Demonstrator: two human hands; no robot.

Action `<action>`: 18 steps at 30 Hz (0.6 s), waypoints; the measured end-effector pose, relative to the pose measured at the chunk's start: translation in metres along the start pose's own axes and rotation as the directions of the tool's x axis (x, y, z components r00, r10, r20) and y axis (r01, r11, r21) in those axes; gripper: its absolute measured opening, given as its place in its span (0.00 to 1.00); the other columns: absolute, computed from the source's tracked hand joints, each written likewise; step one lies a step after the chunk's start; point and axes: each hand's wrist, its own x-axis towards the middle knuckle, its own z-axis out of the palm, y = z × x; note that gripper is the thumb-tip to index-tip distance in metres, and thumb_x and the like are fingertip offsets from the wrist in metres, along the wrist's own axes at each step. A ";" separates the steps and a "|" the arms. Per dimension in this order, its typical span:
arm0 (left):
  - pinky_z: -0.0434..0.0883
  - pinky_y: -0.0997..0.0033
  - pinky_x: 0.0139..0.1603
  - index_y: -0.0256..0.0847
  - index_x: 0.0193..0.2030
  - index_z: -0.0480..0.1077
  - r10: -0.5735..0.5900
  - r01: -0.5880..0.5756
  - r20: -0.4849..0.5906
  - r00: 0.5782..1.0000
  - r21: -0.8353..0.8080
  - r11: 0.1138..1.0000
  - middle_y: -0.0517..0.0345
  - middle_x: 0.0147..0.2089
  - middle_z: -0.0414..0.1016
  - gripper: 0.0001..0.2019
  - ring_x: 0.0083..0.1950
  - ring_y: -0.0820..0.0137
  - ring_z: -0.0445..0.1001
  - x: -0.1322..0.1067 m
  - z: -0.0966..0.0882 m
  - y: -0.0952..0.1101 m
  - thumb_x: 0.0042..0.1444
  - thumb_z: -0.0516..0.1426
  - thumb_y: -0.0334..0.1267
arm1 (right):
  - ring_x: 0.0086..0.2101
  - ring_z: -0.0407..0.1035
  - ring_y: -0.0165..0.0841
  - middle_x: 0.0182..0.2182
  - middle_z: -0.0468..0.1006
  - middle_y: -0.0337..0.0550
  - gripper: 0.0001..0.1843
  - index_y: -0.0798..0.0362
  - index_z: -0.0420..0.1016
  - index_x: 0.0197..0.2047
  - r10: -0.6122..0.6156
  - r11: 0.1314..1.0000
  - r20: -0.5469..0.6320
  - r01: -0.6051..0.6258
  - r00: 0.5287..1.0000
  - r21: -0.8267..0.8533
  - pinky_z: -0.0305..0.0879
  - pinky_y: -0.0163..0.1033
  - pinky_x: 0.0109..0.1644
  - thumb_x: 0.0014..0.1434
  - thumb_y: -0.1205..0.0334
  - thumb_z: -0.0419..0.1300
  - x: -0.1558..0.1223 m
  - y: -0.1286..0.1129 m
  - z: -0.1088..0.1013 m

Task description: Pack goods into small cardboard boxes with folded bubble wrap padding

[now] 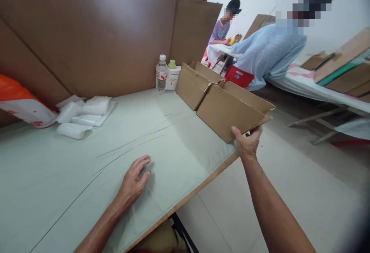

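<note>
My right hand [248,140] grips the near corner of an open cardboard box [228,110] at the table's right edge. Its thumb lies on the box's side wall and the other fingers go round the end, partly hidden. A second open cardboard box [192,87] stands just behind the first. My left hand [135,179] rests on or just over the pale green tabletop [173,141], fingers spread and holding nothing. What the boxes contain is hidden by their walls.
A water bottle [162,75] and a white bottle with a green cap [172,76] stand before a tall cardboard panel [115,41]. Folded clear plastic packets [86,114] and an orange-and-white bag [26,102] lie left. Several people sit beyond; a red stool [239,76] is behind the boxes.
</note>
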 end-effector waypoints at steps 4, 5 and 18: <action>0.70 0.47 0.66 0.45 0.54 0.77 -0.045 0.045 -0.004 0.999 -0.034 0.998 0.45 0.64 0.75 0.17 0.66 0.56 0.72 -0.037 -0.008 0.007 0.59 0.57 0.37 | 0.63 0.65 0.56 0.63 0.68 0.62 0.43 0.48 0.63 0.65 0.156 0.987 -0.004 -0.156 0.988 -0.042 0.65 0.58 0.63 0.49 0.41 0.67 -0.067 -0.011 0.000; 0.70 0.48 0.67 0.44 0.54 0.77 -0.055 0.055 -0.003 0.998 -0.048 0.997 0.45 0.63 0.75 0.18 0.66 0.56 0.72 -0.047 -0.010 0.010 0.58 0.57 0.35 | 0.63 0.65 0.57 0.63 0.69 0.61 0.42 0.48 0.64 0.65 0.129 0.989 -0.004 -0.129 0.992 -0.068 0.65 0.60 0.63 0.51 0.40 0.65 -0.085 -0.015 0.003; 0.68 0.50 0.67 0.45 0.51 0.78 -0.077 0.187 -0.395 0.915 0.249 0.950 0.47 0.60 0.77 0.15 0.64 0.56 0.72 -0.132 -0.185 0.023 0.60 0.57 0.36 | 0.55 0.76 0.50 0.57 0.79 0.51 0.16 0.46 0.78 0.52 -0.807 0.469 0.591 0.627 0.017 0.622 0.77 0.60 0.51 0.62 0.59 0.59 -0.304 -0.177 0.113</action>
